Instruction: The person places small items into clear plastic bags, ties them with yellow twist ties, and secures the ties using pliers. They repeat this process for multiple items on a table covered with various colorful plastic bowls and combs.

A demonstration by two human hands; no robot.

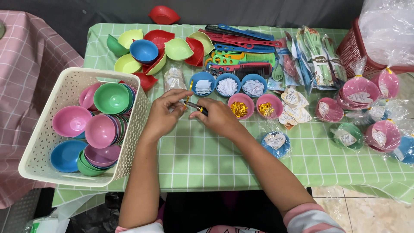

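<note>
Over the middle of the worktop: both hands are being brought together above the green checked cloth [207, 159].
Left hand [163, 115]: fingers are being pinched together on a thin gold strip [190, 89], which is being held upright just above the fingertips.
Right hand [219, 117]: fingers are being closed around a small dark tool [195, 106], possibly scissors; its tip is being pointed at the left hand's fingers.
Gold strip: it is being kept between the two hands, just in front of the blue bowls of paper slips [227, 84].
Pink bowls of gold pieces [254, 106]: these are being left just beyond the right hand.
White basket [41, 142]: stacked coloured bowls are being kept in it, left of the left forearm.
Combs [241, 51]: these are being piled at the far edge.
Wrapped bowls [366, 112]: these are being gathered at the right.
</note>
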